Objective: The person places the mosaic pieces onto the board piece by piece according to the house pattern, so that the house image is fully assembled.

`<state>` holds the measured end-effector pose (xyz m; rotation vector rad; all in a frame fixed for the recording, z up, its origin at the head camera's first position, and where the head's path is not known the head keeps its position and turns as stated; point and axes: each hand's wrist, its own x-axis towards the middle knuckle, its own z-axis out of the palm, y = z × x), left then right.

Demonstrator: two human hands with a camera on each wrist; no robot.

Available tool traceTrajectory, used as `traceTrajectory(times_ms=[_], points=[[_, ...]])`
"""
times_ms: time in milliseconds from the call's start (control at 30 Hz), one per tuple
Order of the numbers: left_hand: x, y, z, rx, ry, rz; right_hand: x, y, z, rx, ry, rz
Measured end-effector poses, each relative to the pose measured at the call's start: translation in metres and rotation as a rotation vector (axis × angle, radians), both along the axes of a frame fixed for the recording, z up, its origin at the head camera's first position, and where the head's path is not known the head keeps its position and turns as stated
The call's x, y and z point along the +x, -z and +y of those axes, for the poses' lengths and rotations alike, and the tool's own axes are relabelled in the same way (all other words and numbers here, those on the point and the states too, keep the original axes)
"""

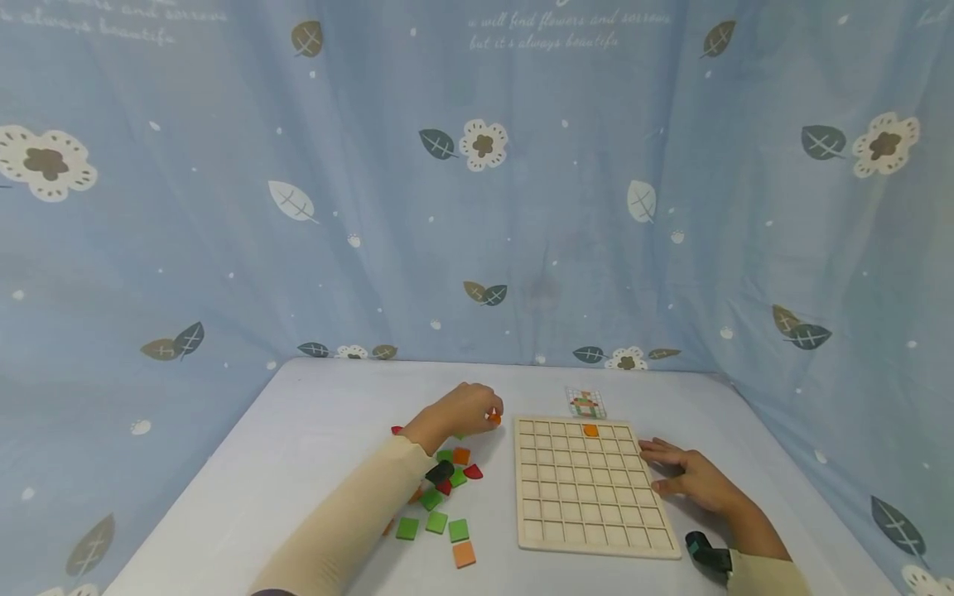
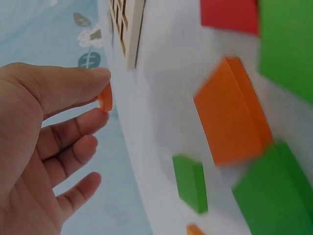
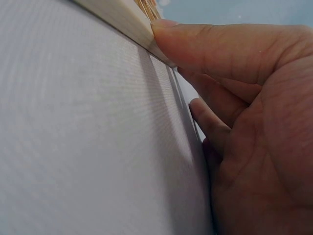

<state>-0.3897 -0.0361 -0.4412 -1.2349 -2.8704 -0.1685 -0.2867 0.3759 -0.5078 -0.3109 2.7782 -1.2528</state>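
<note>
1. An orange square (image 1: 464, 554) is lying nearest, with green squares (image 1: 436, 522) and red pieces (image 1: 473, 472) scattering beyond it on the white table (image 1: 328, 414).
2. Right of them, a wooden grid board (image 1: 561, 490) is lying flat.
3. The right hand (image 1: 689, 476) is resting at its right edge, thumb touching, fingers loosely extended.
4. The left hand (image 1: 464, 409) is pinching an orange piece (image 2: 105, 98) between thumb and forefinger, near the board's far left corner.
5. An orange disc (image 1: 590, 430) is sitting in the farthest row.
6. A picture card (image 1: 585, 403) is lying just beyond.
7. A blue curtain (image 1: 537, 207) is hanging behind.
</note>
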Motion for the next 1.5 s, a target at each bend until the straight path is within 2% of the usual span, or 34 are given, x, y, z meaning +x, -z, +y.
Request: traceTrajectory(times_ms=[267, 400, 667, 833, 967, 1133, 1233, 1367, 1500], points=[[-0.007, 0.005, 0.025, 0.042, -0.001, -0.040, -0.001, -0.003, 0.000, 0.005, -0.015, 0.021], [-0.010, 0.009, 0.038, 0.045, -0.002, -0.058, -0.003, -0.003, 0.001, 0.007, 0.008, 0.011], [-0.017, 0.003, 0.065, 0.013, -0.006, -0.080, -0.011, -0.005, 0.003, 0.019, -0.003, 0.019], [-0.021, 0.007, 0.083, 0.047, 0.010, -0.124, -0.010, -0.007, 0.004, 0.031, 0.002, 0.020], [-0.019, 0.009, 0.095, 0.081, -0.008, -0.171, -0.007, -0.009, 0.003, 0.014, -0.008, 0.028], [-0.013, 0.007, 0.103, 0.076, -0.043, -0.188, -0.005, -0.010, 0.000, -0.010, -0.011, 0.015], [-0.012, 0.009, 0.106, 0.078, -0.046, -0.193, -0.005, -0.008, -0.001, -0.011, -0.010, 0.009], [-0.011, 0.015, 0.113, 0.102, -0.006, -0.203, -0.003, -0.004, -0.002, 0.009, 0.003, -0.004], [-0.012, 0.023, 0.121, 0.102, 0.040, -0.184, 0.000, -0.002, -0.002, 0.005, 0.009, -0.012]])
